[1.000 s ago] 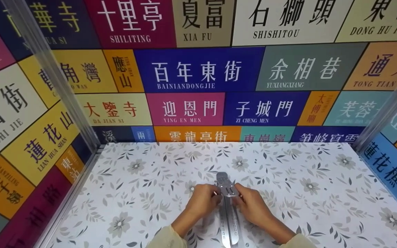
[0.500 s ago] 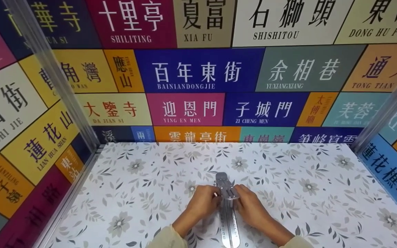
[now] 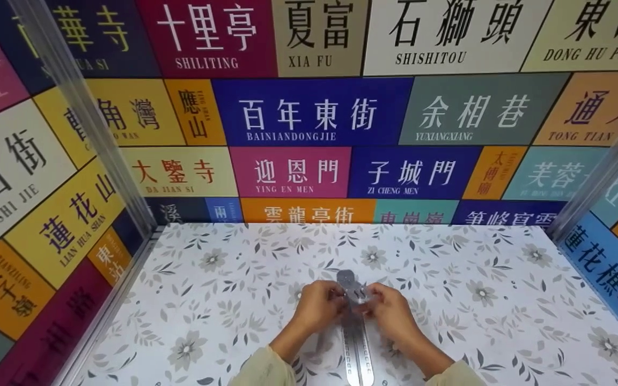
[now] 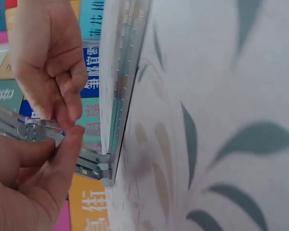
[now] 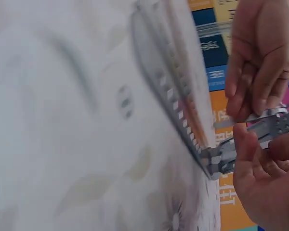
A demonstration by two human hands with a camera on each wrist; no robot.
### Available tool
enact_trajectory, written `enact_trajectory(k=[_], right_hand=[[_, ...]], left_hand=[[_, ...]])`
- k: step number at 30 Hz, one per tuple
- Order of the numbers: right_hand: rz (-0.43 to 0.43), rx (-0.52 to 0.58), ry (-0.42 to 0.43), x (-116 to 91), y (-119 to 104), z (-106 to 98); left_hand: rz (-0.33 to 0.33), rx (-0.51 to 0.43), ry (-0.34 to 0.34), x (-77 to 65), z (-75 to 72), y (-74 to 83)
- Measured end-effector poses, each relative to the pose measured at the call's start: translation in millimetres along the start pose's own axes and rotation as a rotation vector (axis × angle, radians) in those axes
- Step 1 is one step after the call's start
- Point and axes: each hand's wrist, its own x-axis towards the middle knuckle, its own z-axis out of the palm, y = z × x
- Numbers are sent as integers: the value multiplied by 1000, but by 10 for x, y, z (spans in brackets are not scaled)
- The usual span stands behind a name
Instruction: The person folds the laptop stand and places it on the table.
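Observation:
A silver folding metal laptop stand stands on the table. Its two long rails, with rows of square notches, lie side by side toward the person, and its hinged upper part is raised. My left hand grips this raised part from the left, thumb and fingers curled at the metal. From the right, my right hand pinches the other side. In the left wrist view the fingertips of both hands nearly meet at the raised bracket. The right wrist view shows the raised arm between the hands; fingers partly hide the contact.
A white table cover with grey flowers and leaves lies beneath. Behind it rises a wall of coloured sign panels. Clear upright posts stand at the left corner and right corner.
Both hands have shifted slightly upward in the head view, and the right fingers have moved in over the stand's raised part, which is now blurred. The rails stay nearly where they were.

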Motion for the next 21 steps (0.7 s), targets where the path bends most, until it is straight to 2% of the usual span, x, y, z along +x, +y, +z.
enact_trajectory(k=[2,4,6,7,9,12,14,18,21], right_hand=[[130,231,-5,13,-46,-8],[236,397,-6,21,-84,-22],[280,442,-18,26,-102,-40],[280,438,-25,31,-100,-50],[264,386,-35,40,-89,-62],[228,286,-40,45,-47,-72],[222,214,-46,38,-22,-72],[196,9,-76,7,14,-67],[122,-174,-105,-35,35,-63]], left_hand=[[-115,-182,-7,9,-1,-10],[-250,-413,-20,20,-8,-16],[-362,-611,-23,30,-19,-19],[-397,-676,-25,34,-25,-19],[-438,-733,-34,37,-36,-18],[-450,-709,-54,23,-43,-24],[-445,-649,-77,2,-39,-32],[-356,-405,-130,-50,-28,-34],[-253,-169,-169,-82,-23,-10]])
